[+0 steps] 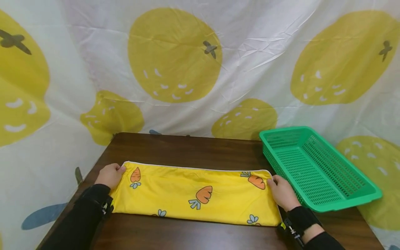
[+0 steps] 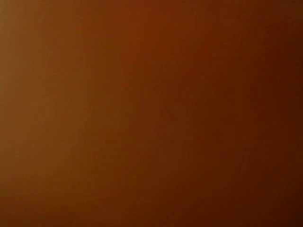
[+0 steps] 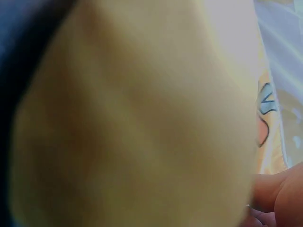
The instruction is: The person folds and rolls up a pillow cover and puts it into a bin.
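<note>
A yellow cloth (image 1: 175, 194) printed with orange carrots lies folded into a long strip on the table, its white-edged side away from me. My left hand (image 1: 110, 176) pinches its far left corner. At the far right corner, my right hand (image 1: 283, 192) pinches the cloth between thumb and fingers. In the right wrist view a blurred fold of the cloth (image 3: 137, 113) fills most of the picture, with part of the right hand (image 3: 289, 196) at the lower right. The left wrist view is only a dark orange-brown blur.
A green plastic basket (image 1: 339, 205) with slotted walls stands on the right of the brown wooden table (image 1: 193, 147), close beside my right hand. Behind the table hangs a white sheet (image 1: 103, 62) printed with yellow fruit.
</note>
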`<state>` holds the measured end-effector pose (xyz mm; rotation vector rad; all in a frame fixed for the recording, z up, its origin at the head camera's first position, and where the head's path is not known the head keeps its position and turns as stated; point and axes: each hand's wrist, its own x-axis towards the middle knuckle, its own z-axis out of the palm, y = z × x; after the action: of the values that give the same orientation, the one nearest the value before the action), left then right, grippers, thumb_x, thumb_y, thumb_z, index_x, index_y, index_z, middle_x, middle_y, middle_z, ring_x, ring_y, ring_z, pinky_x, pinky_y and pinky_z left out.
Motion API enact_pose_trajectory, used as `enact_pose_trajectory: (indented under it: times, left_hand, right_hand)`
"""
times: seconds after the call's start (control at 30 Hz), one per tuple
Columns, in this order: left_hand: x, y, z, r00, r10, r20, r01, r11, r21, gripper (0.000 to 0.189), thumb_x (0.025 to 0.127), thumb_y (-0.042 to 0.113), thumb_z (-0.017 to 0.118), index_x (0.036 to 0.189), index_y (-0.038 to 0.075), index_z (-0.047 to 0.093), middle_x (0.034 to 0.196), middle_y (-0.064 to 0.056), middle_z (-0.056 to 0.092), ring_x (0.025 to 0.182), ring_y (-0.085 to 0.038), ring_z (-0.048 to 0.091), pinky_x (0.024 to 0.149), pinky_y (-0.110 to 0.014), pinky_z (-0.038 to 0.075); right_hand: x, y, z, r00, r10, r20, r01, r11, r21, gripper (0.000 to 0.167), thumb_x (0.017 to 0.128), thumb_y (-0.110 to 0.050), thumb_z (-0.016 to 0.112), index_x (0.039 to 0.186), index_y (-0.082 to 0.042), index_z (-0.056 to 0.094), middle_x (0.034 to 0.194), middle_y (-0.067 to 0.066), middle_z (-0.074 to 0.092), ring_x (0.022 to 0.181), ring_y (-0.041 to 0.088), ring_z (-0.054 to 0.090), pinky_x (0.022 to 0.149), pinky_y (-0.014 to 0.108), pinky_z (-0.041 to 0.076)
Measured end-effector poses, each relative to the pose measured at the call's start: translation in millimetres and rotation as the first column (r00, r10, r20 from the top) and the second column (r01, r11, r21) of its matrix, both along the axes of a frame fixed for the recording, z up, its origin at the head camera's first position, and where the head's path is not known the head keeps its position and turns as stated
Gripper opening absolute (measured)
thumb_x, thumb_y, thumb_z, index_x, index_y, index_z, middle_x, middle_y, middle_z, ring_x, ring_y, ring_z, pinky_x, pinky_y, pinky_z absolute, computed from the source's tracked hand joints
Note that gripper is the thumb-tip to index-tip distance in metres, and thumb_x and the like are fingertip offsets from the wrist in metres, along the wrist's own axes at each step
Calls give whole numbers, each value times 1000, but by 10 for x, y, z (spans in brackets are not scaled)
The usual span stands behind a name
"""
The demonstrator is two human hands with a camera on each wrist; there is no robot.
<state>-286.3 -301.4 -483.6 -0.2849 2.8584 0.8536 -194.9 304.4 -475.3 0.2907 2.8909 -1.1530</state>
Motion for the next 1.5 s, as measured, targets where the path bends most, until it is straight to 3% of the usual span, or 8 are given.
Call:
enact_pose_trajectory:
  times: [0.3, 0.43, 0.6, 0.83, 1.03, 1.17, 1.27, 1.5]
  left_hand:
    - [-107, -146, 54, 991, -96, 93, 101, 994, -45, 79, 109, 62, 45, 106, -13, 71, 85, -17, 67, 75, -27, 62, 70, -37, 49]
    - [-71, -242, 114, 975, -173, 139, 169, 985, 40, 60, 103, 53, 60, 96, -5, 74, 80, -6, 66, 73, -20, 62, 67, -32, 50]
    - [-3, -301, 169, 964, -218, 153, 213, 976, 44, 50, 106, 33, 62, 120, -14, 69, 100, -16, 73, 87, -23, 65, 78, -37, 55]
    - [25, -206, 20, 992, -117, 35, 116, 993, 28, 43, 110, 28, 60, 125, -12, 64, 98, -17, 68, 84, -24, 61, 70, -30, 47]
    - [87, -74, 81, 998, -66, -20, 65, 998, -18, 58, 111, 40, 54, 125, -16, 61, 105, -27, 68, 87, -30, 62, 73, -36, 51]
    - [318, -50, 172, 997, -3, -79, -1, 999, -48, 72, 107, 56, 56, 123, -14, 61, 109, -31, 69, 88, -33, 63, 73, -39, 53]
    - [578, -54, 225, 999, 4, -53, -9, 995, -94, 77, 101, 62, 63, 116, -13, 62, 98, -26, 69, 83, -31, 62, 70, -39, 51]
    - [1003, -107, 151, 998, 29, 58, -21, 991, -130, 60, 93, 44, 83, 109, -11, 65, 86, -16, 65, 79, -27, 56, 70, -37, 47]
  right_hand:
    - [-59, -44, -7, 999, -5, 46, 4, 999, 32, 35, 113, -22, 43, 115, 10, 59, 83, 11, 53, 71, 22, 53, 62, 33, 43]
    - [-46, -37, -6, 997, -15, 73, 13, 1000, 21, 34, 111, -24, 47, 109, 8, 59, 77, 8, 49, 66, 20, 51, 59, 32, 42]
    - [-47, -21, -6, 998, -6, 55, 4, 999, 39, 32, 109, -22, 49, 105, 8, 60, 76, 8, 51, 64, 20, 52, 58, 32, 43]
    - [-67, -5, -9, 998, 8, 55, -12, 998, 63, 31, 109, -18, 48, 103, 9, 62, 78, 10, 55, 65, 20, 54, 59, 32, 44]
    - [75, -82, 33, 999, 21, 42, -28, 984, 173, 50, 111, -22, 51, 138, 20, 47, 114, 35, 66, 93, 39, 68, 77, 46, 58]
    - [420, -241, -5, 981, 145, -128, -84, 915, 396, 56, 106, -20, 65, 146, 14, 48, 140, 39, 57, 124, 53, 60, 99, 62, 54]
    - [699, -308, -59, 926, 317, -205, -152, 809, 567, 44, 98, -19, 77, 135, 3, 66, 142, 28, 62, 129, 47, 59, 105, 61, 52]
    - [902, -91, -61, 868, 497, -14, -382, 686, 619, 42, 99, -21, 76, 137, -4, 70, 147, 15, 66, 135, 36, 63, 108, 52, 54]
